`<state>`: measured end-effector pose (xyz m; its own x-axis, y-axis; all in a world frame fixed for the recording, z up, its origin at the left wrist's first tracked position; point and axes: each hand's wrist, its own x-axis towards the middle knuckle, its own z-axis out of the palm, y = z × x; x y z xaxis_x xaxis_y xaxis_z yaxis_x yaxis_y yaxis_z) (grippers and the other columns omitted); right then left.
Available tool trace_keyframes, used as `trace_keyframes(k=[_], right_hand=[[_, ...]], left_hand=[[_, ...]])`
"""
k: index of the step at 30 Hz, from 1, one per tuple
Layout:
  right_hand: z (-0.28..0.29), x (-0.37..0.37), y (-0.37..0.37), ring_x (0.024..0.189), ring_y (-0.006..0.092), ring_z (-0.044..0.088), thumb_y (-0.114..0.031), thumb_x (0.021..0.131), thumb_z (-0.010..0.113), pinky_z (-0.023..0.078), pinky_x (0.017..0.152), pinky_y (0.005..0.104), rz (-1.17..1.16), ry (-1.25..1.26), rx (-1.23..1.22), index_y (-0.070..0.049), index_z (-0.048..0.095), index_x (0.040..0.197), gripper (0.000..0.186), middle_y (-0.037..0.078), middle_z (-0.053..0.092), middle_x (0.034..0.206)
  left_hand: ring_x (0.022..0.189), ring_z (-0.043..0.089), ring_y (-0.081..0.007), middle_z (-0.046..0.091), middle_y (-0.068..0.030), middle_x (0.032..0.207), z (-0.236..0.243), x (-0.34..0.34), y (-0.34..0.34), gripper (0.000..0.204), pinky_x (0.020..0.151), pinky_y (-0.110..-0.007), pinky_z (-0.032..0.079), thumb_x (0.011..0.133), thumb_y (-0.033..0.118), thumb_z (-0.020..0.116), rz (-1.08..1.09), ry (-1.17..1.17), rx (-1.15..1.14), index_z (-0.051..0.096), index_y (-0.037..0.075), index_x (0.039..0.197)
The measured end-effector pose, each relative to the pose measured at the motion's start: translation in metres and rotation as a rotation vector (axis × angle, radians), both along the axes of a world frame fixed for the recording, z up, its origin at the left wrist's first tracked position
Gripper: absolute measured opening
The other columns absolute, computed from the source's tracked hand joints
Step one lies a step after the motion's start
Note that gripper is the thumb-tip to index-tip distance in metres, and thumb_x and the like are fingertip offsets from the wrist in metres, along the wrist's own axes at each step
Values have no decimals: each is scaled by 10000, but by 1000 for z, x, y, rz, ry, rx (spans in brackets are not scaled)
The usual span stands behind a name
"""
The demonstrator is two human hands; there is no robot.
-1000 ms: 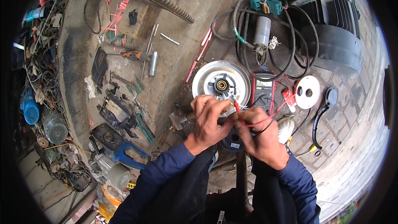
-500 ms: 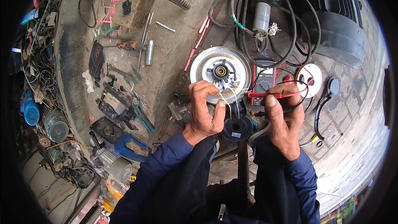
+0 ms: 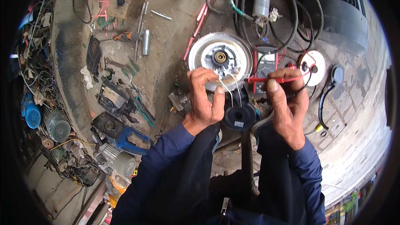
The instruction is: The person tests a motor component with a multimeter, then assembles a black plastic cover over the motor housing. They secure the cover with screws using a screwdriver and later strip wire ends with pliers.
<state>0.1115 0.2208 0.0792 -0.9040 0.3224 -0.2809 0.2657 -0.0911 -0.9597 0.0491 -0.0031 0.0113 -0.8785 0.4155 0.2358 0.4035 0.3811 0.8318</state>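
My right hand pinches a red test probe between thumb and fingers, its tip pointing left. Black lead passes through that hand too. My left hand is curled, its fingertips at a thin white wire; the thumb stands apart from them. The white wires run between a round metal motor cover, with a brass-coloured ring at its centre, and a black round part nearer me. Just beyond my right hand lies a red multimeter, partly covered by the probe and fingers.
Coiled black cable surrounds a grey cylinder at the back. A large dark motor stands back right. A white disc and a black curved strap lie right. At left are a screwdriver, a blue handle and piled motors.
The whole scene sits a little higher in the picture. Both hands keep nearly the same place relative to the metal cover, and the red probe stays in my right hand.
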Motion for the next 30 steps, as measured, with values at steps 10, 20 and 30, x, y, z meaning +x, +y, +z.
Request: trace_keyframes(k=[10,20,30], right_hand=[[-6,-6,1,780,82,622,-44,1086,670,517,706,256,-63,120,-31,19,643,1185,121,30,688,909],[-12,-4,10,792,61,576,-103,1099,675,466,695,239,-13,141,11,-16,649,1206,140,1,666,933],[-17,-5,4,693,87,561,-61,1053,724,473,615,280,-111,212,-1,18,668,1107,111,54,679,857]], left_hand=[[1106,558,-340,608,-178,1175,-7,2,-1,325,1031,-463,447,899,44,636,18,-15,12,556,11,1212],[1119,548,-263,530,-164,1241,-9,6,1,351,1049,-405,452,943,62,609,26,-92,57,509,-24,1268],[1096,548,-307,573,-170,1171,-10,3,-5,326,1026,-437,454,917,69,636,19,-32,-20,539,4,1221]])
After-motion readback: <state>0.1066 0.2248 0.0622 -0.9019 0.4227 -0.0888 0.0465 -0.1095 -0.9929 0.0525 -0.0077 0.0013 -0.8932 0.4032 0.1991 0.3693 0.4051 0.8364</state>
